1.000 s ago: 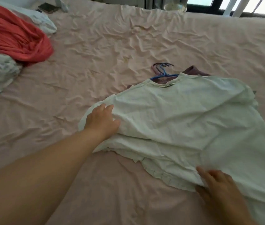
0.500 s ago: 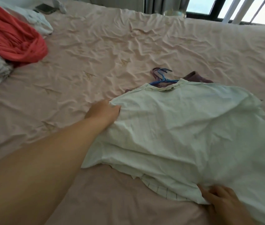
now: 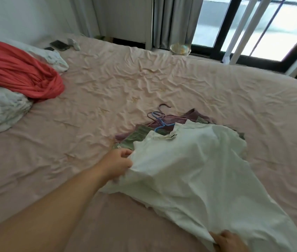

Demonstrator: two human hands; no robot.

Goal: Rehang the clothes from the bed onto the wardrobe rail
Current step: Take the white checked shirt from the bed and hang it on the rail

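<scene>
None of the clothes has reached the rail (no wardrobe in view). The left hand (image 3: pixel 115 165) and right hand (image 3: pixel 228 241) each pinch the white shirt (image 3: pixel 189 164), lifting it off the pile of hangered garments (image 3: pixel 140 135) on the bed (image 3: pixel 107 88).

Bare forearm (image 3: pixel 53 211), no sleeve; both hands ungloved.

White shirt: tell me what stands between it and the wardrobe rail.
Cannot tell: no wardrobe rail is in view. The left hand and right hand both grip the white shirt, which lies over a green garment and hangers.
</scene>
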